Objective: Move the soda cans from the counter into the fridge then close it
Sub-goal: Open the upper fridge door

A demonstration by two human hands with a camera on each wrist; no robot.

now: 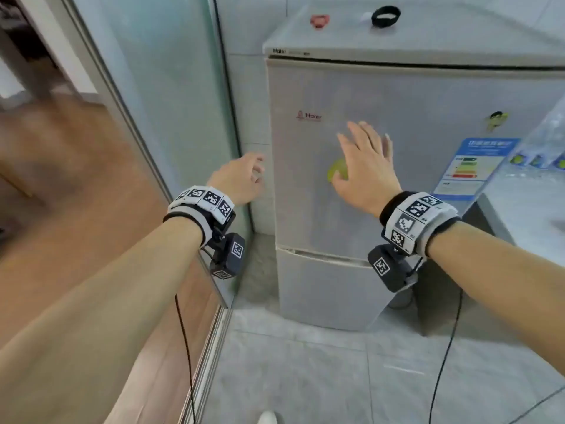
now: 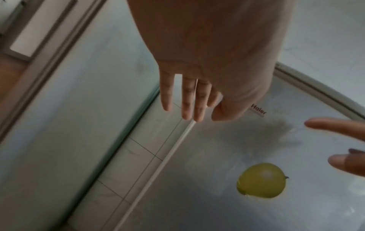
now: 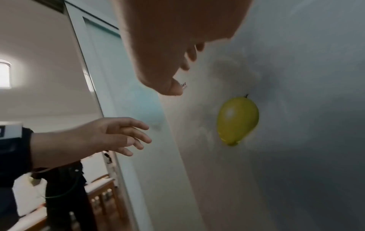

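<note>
The grey two-door fridge (image 1: 412, 117) stands in front of me with both its doors closed. My right hand (image 1: 365, 160) is open, fingers spread, just in front of the upper door above a yellow-green fruit magnet (image 1: 336, 170); I cannot tell whether it touches the door. My left hand (image 1: 241, 175) hangs open with loosely bent fingers beside the fridge's left edge, holding nothing. In the left wrist view the left hand's fingers (image 2: 186, 100) point at the door's left edge. The magnet (image 3: 238, 120) also shows in the right wrist view. No soda cans are in view.
A frosted glass sliding door (image 1: 159, 87) stands at the left, close to the fridge. A grey counter (image 1: 526, 203) adjoins the fridge on the right, with plastic-wrapped packs at its far end. A black ring (image 1: 385, 16) and a red item (image 1: 319, 21) lie on the fridge top.
</note>
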